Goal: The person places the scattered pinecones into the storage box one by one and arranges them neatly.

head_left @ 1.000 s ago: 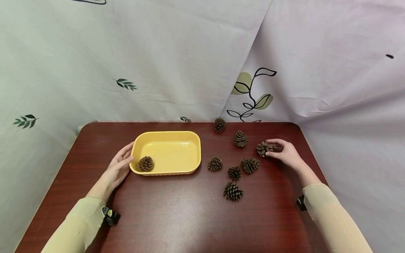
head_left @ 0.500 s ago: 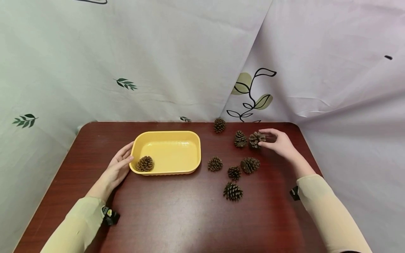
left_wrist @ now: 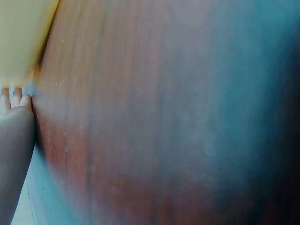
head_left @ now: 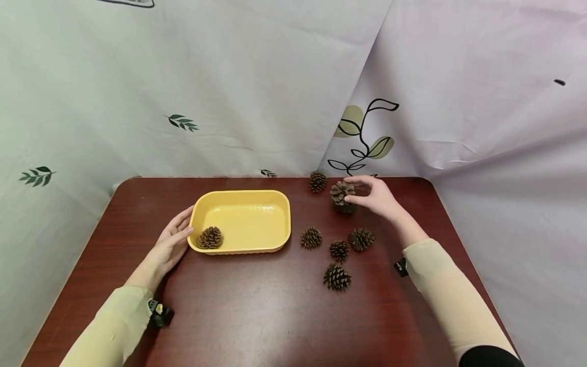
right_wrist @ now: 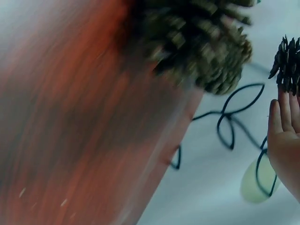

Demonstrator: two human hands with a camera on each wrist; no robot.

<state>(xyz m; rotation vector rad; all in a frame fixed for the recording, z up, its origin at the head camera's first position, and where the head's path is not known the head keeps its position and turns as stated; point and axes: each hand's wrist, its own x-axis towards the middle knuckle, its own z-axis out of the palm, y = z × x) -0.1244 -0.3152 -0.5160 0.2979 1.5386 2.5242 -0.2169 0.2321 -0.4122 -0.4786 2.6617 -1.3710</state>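
Pinching a pine cone (head_left: 342, 192) in the right hand (head_left: 378, 198), above the tabletop (head_left: 257, 306) and right of the yellow tray (head_left: 249, 227); touching its left end with the left hand (head_left: 169, 245), fingers uncurled.

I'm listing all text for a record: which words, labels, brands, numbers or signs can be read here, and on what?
None can be read.
Yellow tray, pine cones, table: no lettering seen.
Cloth backdrop: printed drawings, no readable writing.
Black devices at the sleeves: a yellowish mark on the left one, too small and unclear to read.
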